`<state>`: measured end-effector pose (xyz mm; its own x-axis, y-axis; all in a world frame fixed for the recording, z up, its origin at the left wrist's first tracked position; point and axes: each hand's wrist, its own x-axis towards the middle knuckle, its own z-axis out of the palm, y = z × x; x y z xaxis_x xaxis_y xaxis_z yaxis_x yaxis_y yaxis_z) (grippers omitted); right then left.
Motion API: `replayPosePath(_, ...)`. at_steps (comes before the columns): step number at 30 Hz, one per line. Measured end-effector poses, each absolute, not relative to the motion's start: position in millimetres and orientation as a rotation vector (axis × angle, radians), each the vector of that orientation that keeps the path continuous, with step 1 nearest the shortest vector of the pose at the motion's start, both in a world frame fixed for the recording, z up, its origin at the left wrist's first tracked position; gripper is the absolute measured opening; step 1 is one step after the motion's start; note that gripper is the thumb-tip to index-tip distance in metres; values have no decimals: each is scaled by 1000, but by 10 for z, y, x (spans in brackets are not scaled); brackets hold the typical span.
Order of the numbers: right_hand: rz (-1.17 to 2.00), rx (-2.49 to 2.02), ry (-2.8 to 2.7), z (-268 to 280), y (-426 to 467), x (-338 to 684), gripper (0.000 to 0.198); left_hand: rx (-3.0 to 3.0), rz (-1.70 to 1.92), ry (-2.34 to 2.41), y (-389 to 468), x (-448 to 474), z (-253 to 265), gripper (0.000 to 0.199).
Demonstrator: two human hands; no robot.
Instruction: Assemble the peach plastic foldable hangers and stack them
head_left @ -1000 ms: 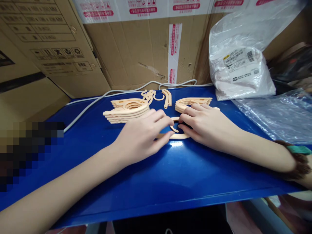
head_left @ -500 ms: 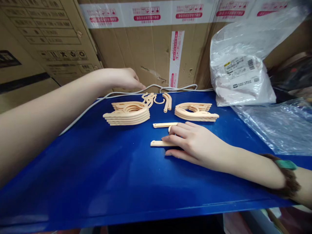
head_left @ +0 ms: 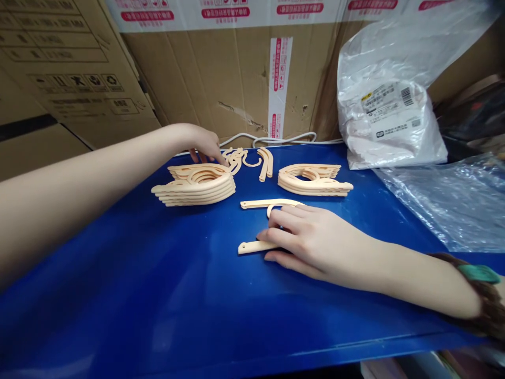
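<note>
My left hand (head_left: 207, 145) reaches to the back of the blue table, its fingers bent down and partly apart beside a small heap of cream plastic hooks (head_left: 235, 159). Whether the fingertips touch the heap is hidden. Nearer the middle, my right hand (head_left: 302, 237) lies over a cream hanger piece, with thumb and fingers around one straight hanger arm (head_left: 252, 247). A second arm (head_left: 260, 203) shows behind the fingers, along with part of a curved hook (head_left: 270, 210). The hand covers where these parts meet.
Stacks of folded cream hanger pieces stand at left (head_left: 197, 192) and right (head_left: 315, 184). Two short curved strips (head_left: 265, 164) lie between them. Behind are a white cable (head_left: 284, 140) and cardboard boxes (head_left: 221, 68); a white plastic bag (head_left: 390, 116) and clear film (head_left: 445, 200) lie at right.
My left hand has come down from above the cable to the hook heap. The near hanger arm under my right hand has swung toward me, widening the gap between the two arms.
</note>
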<state>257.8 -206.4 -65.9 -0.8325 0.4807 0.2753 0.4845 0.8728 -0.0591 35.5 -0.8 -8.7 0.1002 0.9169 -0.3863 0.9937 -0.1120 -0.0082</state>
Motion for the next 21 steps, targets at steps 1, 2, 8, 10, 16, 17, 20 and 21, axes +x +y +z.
replayPosePath(1, -21, -730, -2763, -659, -2061, 2577, 29, 2134, -422, 1888, -26, 364, -88, 46)
replayPosePath(2, -21, -733, -2766, -660, -2058, 2576, 30, 2141, -408, 1878, -47, 376, -88, 43)
replayPosePath(8, -14, -734, -2768, -662, -2065, 2587, 30, 2013, -291, 1821, -73, 439, -97, 38)
replayPosePath(10, -14, -739, -2770, -664, -2071, 2587, 30, 1977, -268, 1814, -50, 451, -102, 45)
replayPosePath(16, -9, -742, -2770, -662, -2069, 2581, 30, 2020, -315, 1841, -85, 529, -126, 63)
replayPosePath(17, -10, -745, -2770, -660, -2068, 2581, 30, 2028, -324, 1854, -95, 543, -131, 62)
replayPosePath(20, -6, -754, -2776, -654, -2067, 2583, 30, 1990, -326, 1869, -97, 565, -139, 53)
replayPosePath(21, -5, -754, -2775, -654, -2068, 2583, 30, 1973, -324, 1870, -89, 567, -139, 50)
